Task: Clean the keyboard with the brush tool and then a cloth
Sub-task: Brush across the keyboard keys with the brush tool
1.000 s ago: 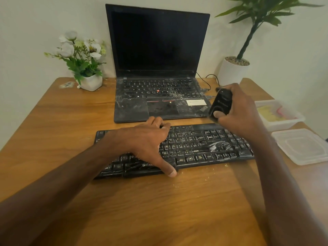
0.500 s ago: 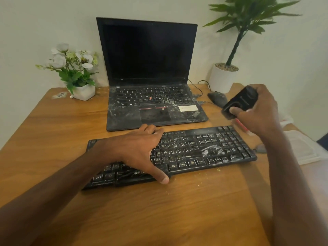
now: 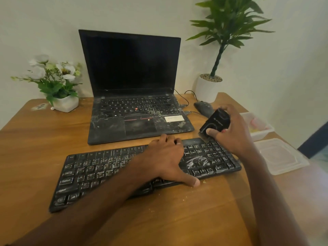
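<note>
A black keyboard (image 3: 99, 173), smeared with white dust, lies across the wooden desk (image 3: 177, 219) in front of me. My left hand (image 3: 168, 158) rests flat on its middle, fingers spread, thumb at the front edge. My right hand (image 3: 234, 132) grips a black brush tool (image 3: 217, 121) just above the keyboard's far right corner, its short bristles pointing down at the top row of keys. No cloth is plainly in view.
A dusty open laptop (image 3: 134, 110) stands behind the keyboard. A mouse (image 3: 203, 108) and cable lie to its right, near a white potted plant (image 3: 209, 87). A flower pot (image 3: 65, 103) is at back left. A plastic container (image 3: 257, 126) and lid (image 3: 280, 155) sit at right.
My right hand has brought the brush tool down from beside the laptop towards the keyboard's far right corner. My left hand stays on the keyboard. The view has tilted.
</note>
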